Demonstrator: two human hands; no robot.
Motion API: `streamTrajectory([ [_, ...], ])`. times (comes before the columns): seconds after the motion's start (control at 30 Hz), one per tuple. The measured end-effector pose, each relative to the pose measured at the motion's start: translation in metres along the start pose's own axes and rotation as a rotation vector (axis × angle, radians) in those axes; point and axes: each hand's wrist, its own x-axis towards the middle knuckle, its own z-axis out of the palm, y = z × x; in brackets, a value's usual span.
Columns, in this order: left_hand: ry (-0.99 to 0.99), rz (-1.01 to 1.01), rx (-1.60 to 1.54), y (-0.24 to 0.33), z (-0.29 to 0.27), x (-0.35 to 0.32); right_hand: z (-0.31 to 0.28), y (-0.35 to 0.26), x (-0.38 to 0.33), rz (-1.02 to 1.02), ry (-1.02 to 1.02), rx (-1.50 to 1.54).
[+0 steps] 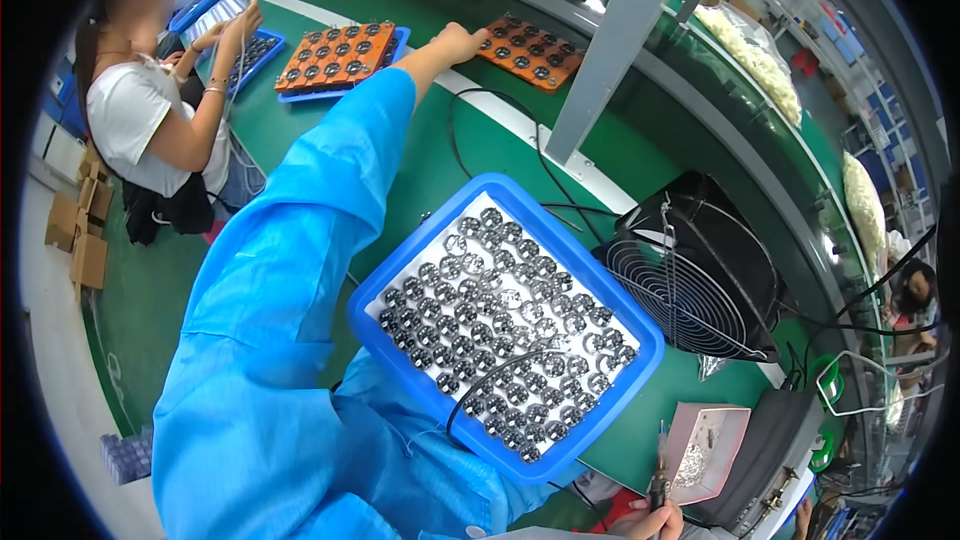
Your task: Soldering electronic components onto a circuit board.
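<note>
My left arm, in a loose blue sleeve, stretches far across the bench. At its end my left hand [460,43] is closed at the near left edge of an orange panel [550,74] that carries rows of round dark parts. Down at the lower edge, my right hand [655,521], partly cut off, grips a soldering iron [658,488] with its thin tip pointing up. Between the hands lies a blue tray [357,312], lined in white and filled with many small round black-and-silver parts [470,312]. A black cable [462,408] loops over the tray.
Left of my hand, a second orange panel [335,56] rests on a blue tray. A co-worker [150,100] sits at the far left. A black fan [690,275] stands right of my tray, with a pink box [722,450] below it. A grey post [625,50] rises behind.
</note>
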Motion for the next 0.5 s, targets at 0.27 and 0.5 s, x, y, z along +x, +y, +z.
streamTrajectory([
  [0.27,-0.181,-0.095,-0.008,0.027,-0.002,0.027,-0.022,-0.002,-0.012,0.437,-0.107,-0.060],
  [0.5,-0.613,0.010,0.259,0.054,-0.024,0.015,-0.007,-0.012,0.000,0.421,-0.125,-0.041],
])
